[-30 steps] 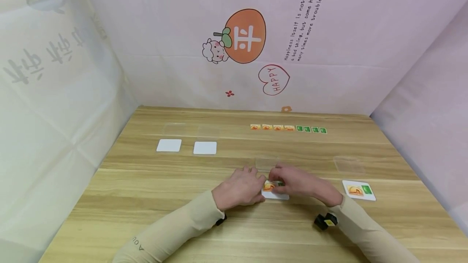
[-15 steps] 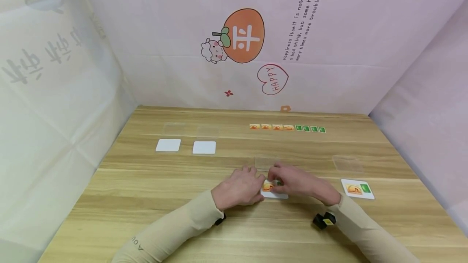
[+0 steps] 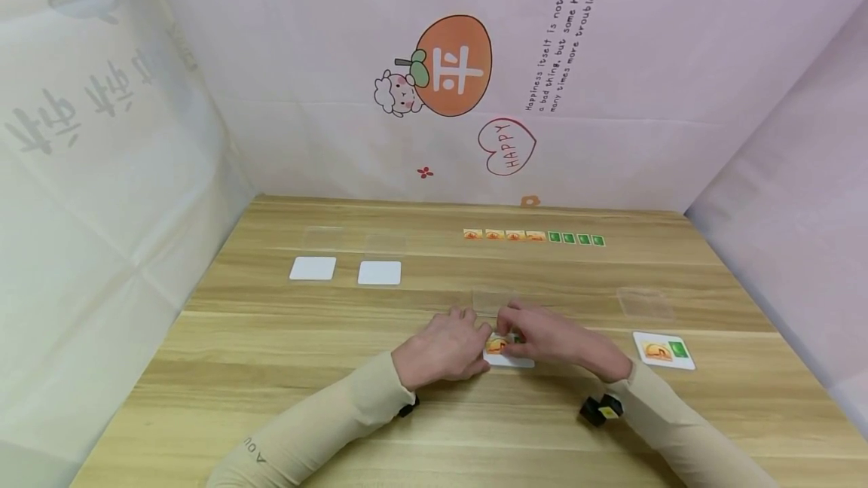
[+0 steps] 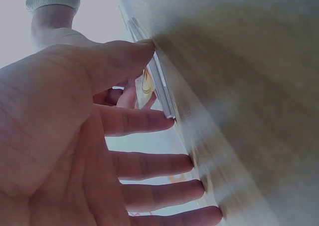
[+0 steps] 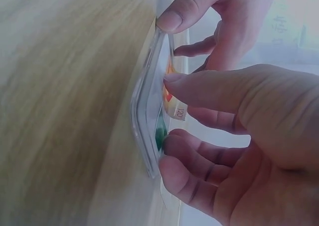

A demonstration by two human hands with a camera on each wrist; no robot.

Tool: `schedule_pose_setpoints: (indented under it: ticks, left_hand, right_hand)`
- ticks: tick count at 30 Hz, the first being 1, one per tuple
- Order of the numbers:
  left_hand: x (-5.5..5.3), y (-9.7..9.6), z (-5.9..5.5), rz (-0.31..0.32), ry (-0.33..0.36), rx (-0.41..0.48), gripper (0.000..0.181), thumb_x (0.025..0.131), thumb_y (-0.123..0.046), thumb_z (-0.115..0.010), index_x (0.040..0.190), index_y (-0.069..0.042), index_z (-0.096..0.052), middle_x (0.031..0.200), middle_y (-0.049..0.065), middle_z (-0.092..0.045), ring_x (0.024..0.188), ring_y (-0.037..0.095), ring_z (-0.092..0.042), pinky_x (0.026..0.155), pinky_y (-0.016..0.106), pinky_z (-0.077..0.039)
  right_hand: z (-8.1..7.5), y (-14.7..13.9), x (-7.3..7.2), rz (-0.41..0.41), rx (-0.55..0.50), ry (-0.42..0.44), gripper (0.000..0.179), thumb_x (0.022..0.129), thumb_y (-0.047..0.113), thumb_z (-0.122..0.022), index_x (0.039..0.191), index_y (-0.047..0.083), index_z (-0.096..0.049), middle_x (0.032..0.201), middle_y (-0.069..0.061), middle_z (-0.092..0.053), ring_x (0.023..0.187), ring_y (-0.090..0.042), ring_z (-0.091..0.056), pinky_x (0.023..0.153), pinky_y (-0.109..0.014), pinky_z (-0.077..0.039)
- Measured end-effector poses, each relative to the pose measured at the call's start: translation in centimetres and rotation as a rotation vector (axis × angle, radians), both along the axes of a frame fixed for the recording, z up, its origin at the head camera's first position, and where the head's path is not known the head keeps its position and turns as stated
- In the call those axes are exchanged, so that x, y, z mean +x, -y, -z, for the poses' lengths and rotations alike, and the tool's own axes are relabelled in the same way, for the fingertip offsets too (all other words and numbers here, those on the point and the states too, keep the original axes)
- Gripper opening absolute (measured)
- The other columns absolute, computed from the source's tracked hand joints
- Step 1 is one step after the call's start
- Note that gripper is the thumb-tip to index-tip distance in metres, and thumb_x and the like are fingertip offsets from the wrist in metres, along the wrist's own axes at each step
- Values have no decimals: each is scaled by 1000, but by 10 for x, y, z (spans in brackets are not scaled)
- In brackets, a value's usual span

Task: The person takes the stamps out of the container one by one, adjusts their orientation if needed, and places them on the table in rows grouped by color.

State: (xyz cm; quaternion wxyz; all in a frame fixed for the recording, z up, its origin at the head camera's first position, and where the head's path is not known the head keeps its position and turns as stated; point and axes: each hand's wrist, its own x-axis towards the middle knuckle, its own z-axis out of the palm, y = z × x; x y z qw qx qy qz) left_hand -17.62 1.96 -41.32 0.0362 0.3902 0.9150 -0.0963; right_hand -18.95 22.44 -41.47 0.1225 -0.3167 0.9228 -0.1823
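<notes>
A white card in a clear plastic holder (image 3: 515, 361) lies flat before the person. My left hand (image 3: 444, 345) holds its left side, thumb at the near corner and index fingertip at the far one. The other left fingertips rest on the table in the left wrist view. From the right, my right hand (image 3: 552, 333) pinches an orange stamp (image 5: 179, 112) over the card, thumb on its face; one edge marked 120 stands up off the card. Beside it is a green stamp (image 5: 160, 133), partly hidden by the right fingers.
Another white card (image 3: 683, 362) with an orange and a green stamp lies at right. Two blank white cards (image 3: 380, 273) are at left. Clear plastic covers (image 3: 646, 303) lie behind the cards. Several orange stamps (image 3: 494, 235) and green stamps (image 3: 569, 238) form a row at the back.
</notes>
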Motion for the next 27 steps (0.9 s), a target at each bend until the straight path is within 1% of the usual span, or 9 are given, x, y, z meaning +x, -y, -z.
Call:
schedule_pose_setpoints:
  ticks: [8, 14, 18, 23, 27]
  left_hand:
    - [-1, -1, 1, -8, 24, 4, 50, 93, -58, -56, 124, -19, -58, 106, 4, -62, 88, 19, -57, 58, 29, -51]
    - [-1, 0, 2, -12, 21, 1, 50, 93, -58, -56, 124, -20, -58, 107, 4, -61, 89, 18, -57, 58, 29, -51]
    - [0, -1, 2, -15, 16, -3, 50, 92, -58, -56, 124, -20, -58, 107, 4, -61, 90, 18, -57, 58, 29, -51]
    - [0, -1, 1, -18, 16, -7, 50, 92, -58, -56, 124, -20, -58, 108, 4, -61, 91, 19, -57, 58, 29, -51]
    - [0, 0, 0, -17, 19, -7, 49, 93, -58, -56, 124, -20, -58, 106, 4, -61, 89, 18, -56, 56, 29, -51]
  right_hand:
    - [2, 0, -1, -16, -20, -14, 16, 87, 17, -75, 91, 17, -59, 90, 1, -53, 71, -9, -49, 59, -18, -41]
    - [3, 0, -1, -23, -27, -18, 15, 88, 16, -73, 89, 18, -59, 90, 1, -53, 73, -9, -50, 61, -19, -43]
    - [4, 2, -1, -39, -25, -61, 12, 89, 12, -71, 87, 18, -61, 89, 2, -55, 74, -7, -52, 64, -18, -45]
    - [5, 1, -2, -58, -33, -105, 14, 88, 7, -71, 84, 17, -63, 87, 3, -56, 73, -6, -52, 62, -18, -45]
    - [3, -1, -2, -60, -58, -82, 14, 89, 4, -69, 84, 16, -63, 88, 2, -56, 72, -4, -49, 61, -18, -45]
